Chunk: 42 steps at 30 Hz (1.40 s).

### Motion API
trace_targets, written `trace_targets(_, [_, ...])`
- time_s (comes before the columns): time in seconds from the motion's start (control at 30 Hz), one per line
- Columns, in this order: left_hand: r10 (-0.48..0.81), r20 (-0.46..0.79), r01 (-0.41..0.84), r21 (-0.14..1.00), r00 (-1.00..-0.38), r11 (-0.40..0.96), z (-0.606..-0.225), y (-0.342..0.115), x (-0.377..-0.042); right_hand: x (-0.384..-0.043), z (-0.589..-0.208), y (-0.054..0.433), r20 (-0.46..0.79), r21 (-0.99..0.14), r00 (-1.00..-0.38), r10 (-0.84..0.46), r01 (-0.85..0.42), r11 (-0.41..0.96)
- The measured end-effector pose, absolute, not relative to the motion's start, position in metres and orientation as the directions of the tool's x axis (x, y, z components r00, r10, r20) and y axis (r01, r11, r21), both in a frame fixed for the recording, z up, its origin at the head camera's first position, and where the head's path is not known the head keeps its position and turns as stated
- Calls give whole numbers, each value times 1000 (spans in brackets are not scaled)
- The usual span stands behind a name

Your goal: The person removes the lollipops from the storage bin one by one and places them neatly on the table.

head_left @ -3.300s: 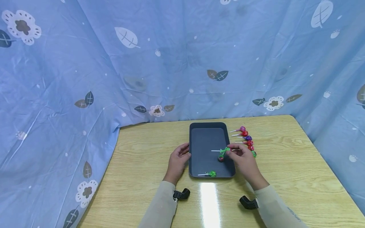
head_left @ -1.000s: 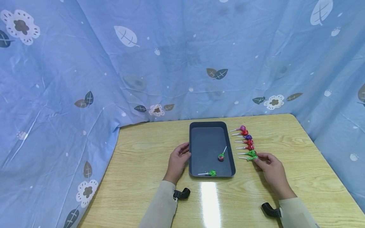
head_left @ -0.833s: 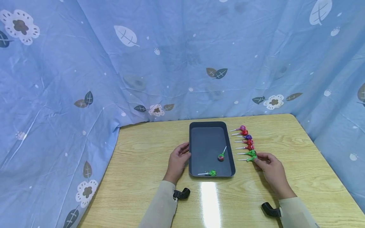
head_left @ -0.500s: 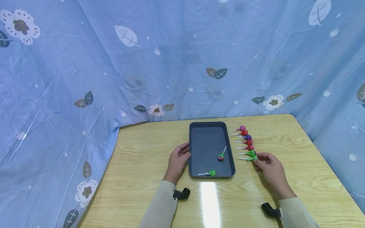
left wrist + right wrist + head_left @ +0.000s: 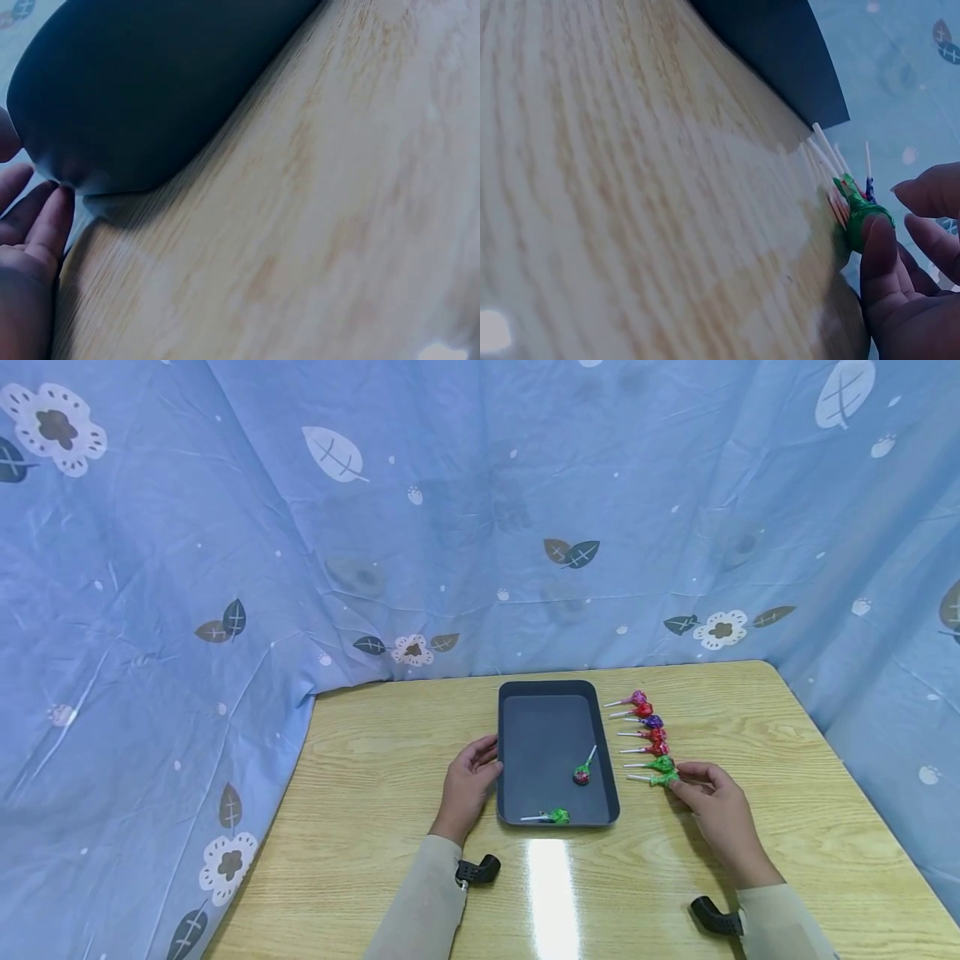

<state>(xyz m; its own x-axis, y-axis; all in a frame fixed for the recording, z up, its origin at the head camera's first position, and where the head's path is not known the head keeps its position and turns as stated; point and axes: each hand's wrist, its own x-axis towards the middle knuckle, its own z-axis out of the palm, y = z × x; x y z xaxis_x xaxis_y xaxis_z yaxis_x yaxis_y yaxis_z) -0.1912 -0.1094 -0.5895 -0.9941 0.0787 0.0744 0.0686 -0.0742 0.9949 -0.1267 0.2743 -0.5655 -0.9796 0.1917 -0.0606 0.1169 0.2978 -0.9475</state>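
Observation:
In the head view, my right hand (image 5: pixel 712 802) pinches the round head of a green lollipop (image 5: pixel 662 778) by thumb and fingertips. That lollipop lies at the near end of a row, close beside another green lollipop (image 5: pixel 660 763). The right wrist view shows the thumb against its green wrapper (image 5: pixel 859 225). My left hand (image 5: pixel 468 785) rests its fingertips against the outer left wall of a dark grey tray (image 5: pixel 500 718); the left wrist view shows these fingers (image 5: pixel 52 217) touching the tray wall (image 5: pixel 150 97). Inside the tray are a green-and-red lollipop (image 5: pixel 582 773) and a green lollipop (image 5: pixel 558 816).
Farther back in the row lie red lollipops (image 5: pixel 657 748), a purple one (image 5: pixel 652 722) and a pink one (image 5: pixel 637 697), sticks pointing left. The wooden table (image 5: pixel 375 760) ends at a blue patterned curtain (image 5: pixel 450 527).
From above the tray, my right hand has moved right with a green lollipop, to the row's near end. Over the last second it has barely moved. My left hand stays at the tray.

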Motion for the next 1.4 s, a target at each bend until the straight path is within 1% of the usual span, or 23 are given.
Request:
trace_targets(0.13, [81,78,71,994,-994,-79,-590,-110,-191,-126,-564,274,-50,-949,-979,199,109,296])
trace_targets(0.43, [84,82,75,993,-993,-88,-591,-110,-191,-124,-555,274,-43,-933,-970,239,124,337])
trace_targets(0.73, [81,78,71,994,-994,-84,-590,-109,-191,-128,-544,270,12,-955,-974,225,56,293])
trace_targets(0.97, [85,81,74,994,-993,-81,-589,-109,-191,-132,-541,265,39,-964,-986,159,4,265])
trace_targets(1.3, [84,80,73,994,-993,-84,-589,-109,-190,-130,-536,244,126,-967,-991,46,-112,227])
trace_targets(1.4, [83,77,71,994,-994,-80,-589,-109,-191,-131,-535,237,125,-968,-992,20,-117,221])
